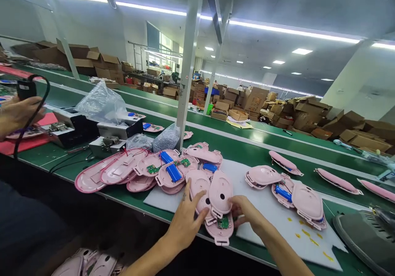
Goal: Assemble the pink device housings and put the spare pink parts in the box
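My left hand [188,218] has its fingers spread against the left side of a pink oval cover [198,187]. On the other side, my right hand [245,212] touches the right edge of a second pink cover [220,191], its fingers slightly bent. Under these covers, a pink shell with a green circuit board [222,222] reaches over the table's front edge. To the left, pink shells with blue batteries [173,172] and circuit boards lie overlapped. More pink housings [307,202] rest at the right on white foam.
Another person's hand [18,113] holds a black cabled device [27,90] at far left. Metal fixtures [108,144] and plastic bags [103,103] stand nearby. An upright post [187,62] rises behind the shells. A grey object [361,230] sits at right.
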A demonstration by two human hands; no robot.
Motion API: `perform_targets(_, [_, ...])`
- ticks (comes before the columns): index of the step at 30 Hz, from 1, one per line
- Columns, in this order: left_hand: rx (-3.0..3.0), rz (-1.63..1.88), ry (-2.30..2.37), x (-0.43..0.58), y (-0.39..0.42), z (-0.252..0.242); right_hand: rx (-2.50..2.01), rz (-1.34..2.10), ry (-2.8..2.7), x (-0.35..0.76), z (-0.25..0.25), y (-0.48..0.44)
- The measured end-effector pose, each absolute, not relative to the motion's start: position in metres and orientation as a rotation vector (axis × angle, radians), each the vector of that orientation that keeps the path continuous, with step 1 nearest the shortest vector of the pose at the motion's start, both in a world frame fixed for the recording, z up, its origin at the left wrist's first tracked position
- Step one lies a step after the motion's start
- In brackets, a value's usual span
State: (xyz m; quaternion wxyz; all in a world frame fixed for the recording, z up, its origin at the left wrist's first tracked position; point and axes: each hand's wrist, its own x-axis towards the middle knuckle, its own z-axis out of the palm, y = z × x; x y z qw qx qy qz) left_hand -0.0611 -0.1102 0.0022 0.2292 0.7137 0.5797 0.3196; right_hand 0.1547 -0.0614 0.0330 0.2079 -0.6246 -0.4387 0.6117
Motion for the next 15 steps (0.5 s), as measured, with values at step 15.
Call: perform_targets(15, [1.206,1.337,0.859,-0.019,-0.069,-0.005,-1.334,1.652,-0.526,0.162,0.031,-0.055])
